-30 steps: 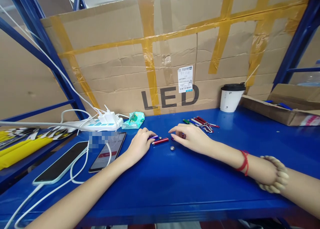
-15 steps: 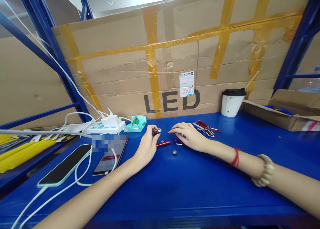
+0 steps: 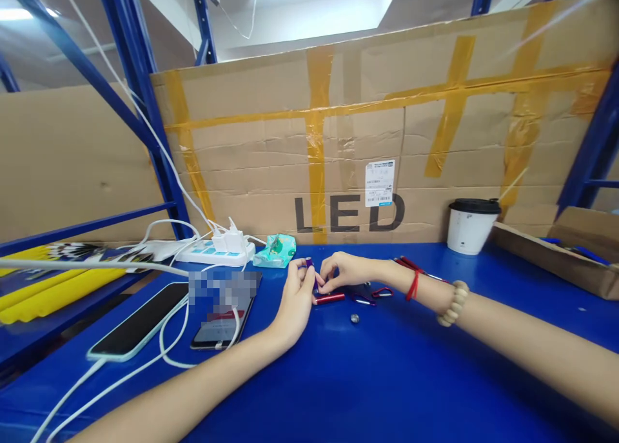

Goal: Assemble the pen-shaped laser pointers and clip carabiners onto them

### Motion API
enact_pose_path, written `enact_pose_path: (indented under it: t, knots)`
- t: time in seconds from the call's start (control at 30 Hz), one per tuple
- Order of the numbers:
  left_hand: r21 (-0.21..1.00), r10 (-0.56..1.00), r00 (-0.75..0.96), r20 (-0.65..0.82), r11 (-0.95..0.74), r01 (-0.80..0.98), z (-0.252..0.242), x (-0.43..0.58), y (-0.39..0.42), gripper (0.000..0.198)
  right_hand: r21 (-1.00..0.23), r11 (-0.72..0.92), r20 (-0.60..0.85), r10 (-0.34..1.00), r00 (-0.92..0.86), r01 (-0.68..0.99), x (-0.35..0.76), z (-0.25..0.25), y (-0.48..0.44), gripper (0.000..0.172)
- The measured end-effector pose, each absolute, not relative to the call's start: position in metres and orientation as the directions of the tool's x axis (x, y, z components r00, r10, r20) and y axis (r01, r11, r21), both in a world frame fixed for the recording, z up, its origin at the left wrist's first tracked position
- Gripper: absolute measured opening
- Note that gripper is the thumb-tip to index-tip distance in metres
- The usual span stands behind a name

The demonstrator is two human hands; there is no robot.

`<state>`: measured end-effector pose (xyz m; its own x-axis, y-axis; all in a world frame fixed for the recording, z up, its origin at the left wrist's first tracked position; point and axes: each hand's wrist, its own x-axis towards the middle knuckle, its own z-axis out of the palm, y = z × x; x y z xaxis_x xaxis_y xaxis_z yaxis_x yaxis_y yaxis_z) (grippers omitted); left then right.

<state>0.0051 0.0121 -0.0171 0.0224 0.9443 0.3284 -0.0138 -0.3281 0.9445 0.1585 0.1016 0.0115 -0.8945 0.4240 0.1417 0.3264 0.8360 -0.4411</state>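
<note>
My left hand (image 3: 296, 304) is closed around a small purple metal tube (image 3: 309, 262), held upright with its top end showing above the fingers. My right hand (image 3: 344, 270) has its fingertips pinched together against the lower part of that tube; whatever they grip is hidden. Just below the fingers a red metal tube (image 3: 330, 298) lies on the blue table (image 3: 387, 372). A small round silver piece (image 3: 354, 318) sits a little nearer to me. Beside the right wrist lie a dark carabiner (image 3: 363, 300) and a reddish carabiner (image 3: 382, 293).
More red tubes (image 3: 406, 262) lie partly behind my right forearm. At the left are two phones, one pale-cased (image 3: 140, 320), with white cables and a power strip (image 3: 213, 253). A tissue pack (image 3: 275, 251), lidded cup (image 3: 471, 227) and cardboard box (image 3: 561, 259) stand along the back.
My right hand has moved left to meet the left hand and its fingers have closed. The purple tube now stands upright in my left hand. The view has tilted up.
</note>
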Motion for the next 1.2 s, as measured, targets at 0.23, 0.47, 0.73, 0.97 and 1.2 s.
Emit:
enact_pose_path:
  t: [0.23, 0.47, 0.73, 0.97, 1.2]
  knots:
    - [0.969, 0.966, 0.086, 0.245, -0.239, -0.067, -0.017, 0.010, 0.006, 0.036, -0.621, 0.727, 0.086, 0.433, -0.897, 0.292, 0.162, 0.008, 0.094, 0.043]
    - [0.969, 0.968, 0.070, 0.243, -0.238, -0.065, -0.017, 0.008, 0.006, 0.028, -0.674, 0.645, 0.028, 0.509, -0.860, 0.360, 0.170, 0.010, 0.091, 0.040]
    - [0.961, 0.961, 0.061, 0.271, -0.266, -0.076, -0.013, 0.009, 0.003, 0.027, -0.622, 0.672, 0.062, 0.554, -0.830, 0.402, 0.165, 0.005, 0.089, 0.044]
    - [0.954, 0.947, 0.119, 0.299, -0.301, -0.006, -0.013, 0.010, 0.003, 0.026, -0.440, 0.672, 0.041, 0.678, -0.734, 0.596, 0.174, 0.007, 0.089, 0.033]
    - [0.933, 0.926, 0.157, 0.344, -0.356, 0.050, -0.016, 0.008, 0.006, 0.030, -0.291, 0.619, 0.016, 0.765, -0.644, 0.729, 0.183, 0.010, 0.080, 0.019]
